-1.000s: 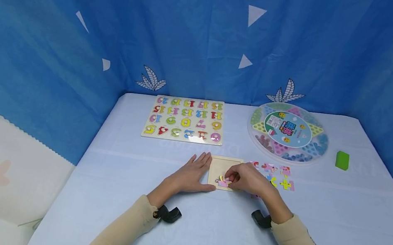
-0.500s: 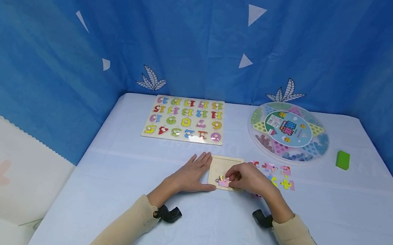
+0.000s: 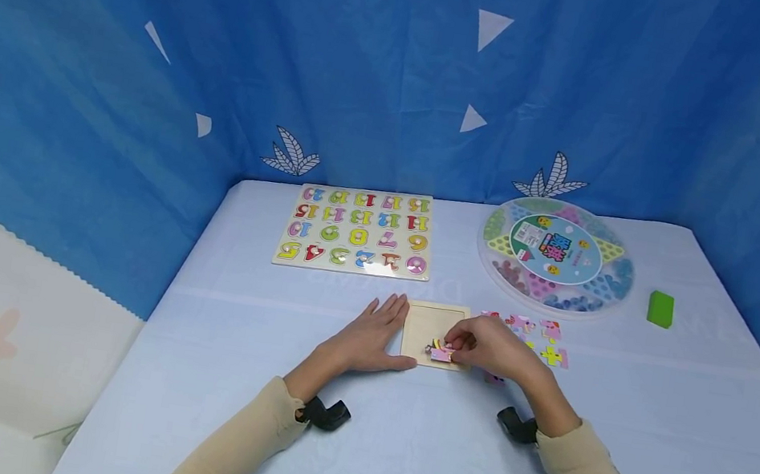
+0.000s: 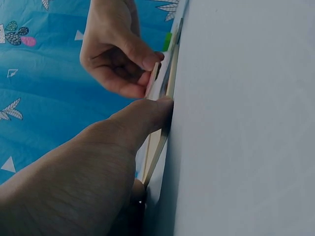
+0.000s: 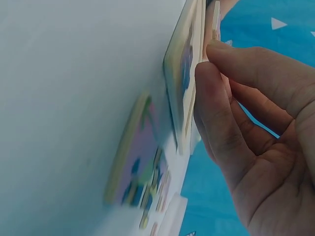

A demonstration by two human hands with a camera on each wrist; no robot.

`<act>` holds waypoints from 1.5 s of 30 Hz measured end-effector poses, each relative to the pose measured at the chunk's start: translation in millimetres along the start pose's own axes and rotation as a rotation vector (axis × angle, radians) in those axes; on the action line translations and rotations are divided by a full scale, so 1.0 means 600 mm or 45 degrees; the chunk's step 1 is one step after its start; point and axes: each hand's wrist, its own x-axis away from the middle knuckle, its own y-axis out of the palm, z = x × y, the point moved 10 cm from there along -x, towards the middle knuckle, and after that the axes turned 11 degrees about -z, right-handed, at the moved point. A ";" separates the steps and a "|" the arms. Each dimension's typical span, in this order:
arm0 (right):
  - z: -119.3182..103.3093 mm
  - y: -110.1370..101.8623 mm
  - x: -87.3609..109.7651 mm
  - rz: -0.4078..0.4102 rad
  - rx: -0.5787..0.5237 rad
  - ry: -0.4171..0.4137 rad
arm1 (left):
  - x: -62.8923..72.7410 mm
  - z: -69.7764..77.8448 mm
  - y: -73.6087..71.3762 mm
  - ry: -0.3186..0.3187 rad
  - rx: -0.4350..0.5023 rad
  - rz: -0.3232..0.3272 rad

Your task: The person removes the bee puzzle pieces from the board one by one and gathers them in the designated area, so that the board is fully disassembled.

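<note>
A small square wooden puzzle frame (image 3: 421, 320) lies mid-table. Spread along its left side, my left hand (image 3: 371, 339) rests with fingers straight, the thumb at the near corner; in the left wrist view that thumb (image 4: 155, 110) presses on the frame's edge. My right hand (image 3: 492, 347) pinches a pink and yellow jigsaw piece (image 3: 440, 352) between thumb and fingertips, over the near part of the frame. Seen from the right wrist, the piece (image 5: 216, 22) stands out beyond the fingertips, above the frame (image 5: 172, 64). The hand hides the frame's right side in the head view.
Several loose jigsaw pieces (image 3: 553, 356) lie right of the frame, partly under my right hand. Behind are a number puzzle board (image 3: 356, 230) and a round marble game board (image 3: 556, 255). A green block (image 3: 661, 309) sits at the right. A blue curtain (image 3: 389, 68) closes the back.
My right hand has shifted slightly right along the frame, and the pinched piece has moved with it. The left hand stays where it was.
</note>
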 end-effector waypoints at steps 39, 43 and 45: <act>0.091 -0.048 0.117 0.159 0.134 0.047 | 0.008 0.006 -0.002 0.019 0.007 0.004; 0.106 -0.050 0.129 0.151 0.131 0.093 | 0.007 0.005 -0.002 0.012 -0.001 0.001; 0.109 -0.051 0.134 0.144 0.131 0.104 | 0.006 0.005 -0.002 0.009 -0.003 0.000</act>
